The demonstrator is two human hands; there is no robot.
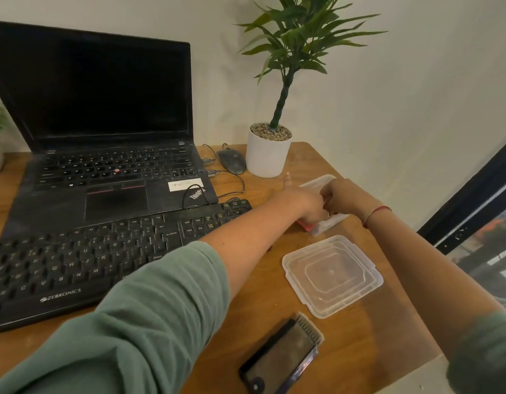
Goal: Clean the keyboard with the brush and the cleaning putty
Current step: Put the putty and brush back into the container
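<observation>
1. Head view: you lean both arms over the right part of the wooden desk (pixel 260 308), and both hands meet at a clear plastic container (pixel 317 182) standing at the far right, near the white plant pot (pixel 266 157).
2. Your left hand (pixel 300 201) grips the container's near end, with fingers curled down over its edge and one digit sticking up.
3. Your right hand (pixel 344 194) lies over the top of the container with its fingers curled inward against your left hand. I cannot tell whether they hold anything, because they are hidden.
4. A pinkish-red lump (pixel 303 225) shows at the container's near corner, under your left hand. It is too covered to be sure it is the putty.
5. The container's clear lid (pixel 331 275) lies flat on the desk, nearer to you and apart from the container.
6. The brush (pixel 283 356) lies on the desk near the front edge, just in front of the lid, and neither hand touches it.
7. The black keyboard (pixel 84 263) sits to the left, under your left forearm and its green sleeve (pixel 149 317). Its far edge meets the front of the open laptop (pixel 104 109), whose screen is dark.
8. A dark mouse (pixel 231 160) rests between the laptop and the plant pot.
9. A red thread (pixel 376 211) circles your right wrist.
</observation>
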